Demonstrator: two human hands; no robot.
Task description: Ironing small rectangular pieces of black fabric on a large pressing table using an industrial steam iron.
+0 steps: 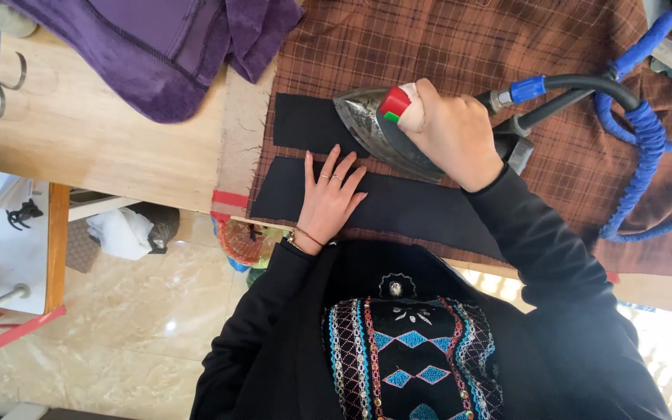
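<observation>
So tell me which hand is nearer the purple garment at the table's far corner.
Left. The left hand lies flat on the near black fabric strip, closer to the purple garment. The right hand grips the iron, farther off to the right.

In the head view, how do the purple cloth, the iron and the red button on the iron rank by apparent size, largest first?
1. purple cloth, partly cut off by the frame
2. iron, gripped by the right hand
3. red button
</observation>
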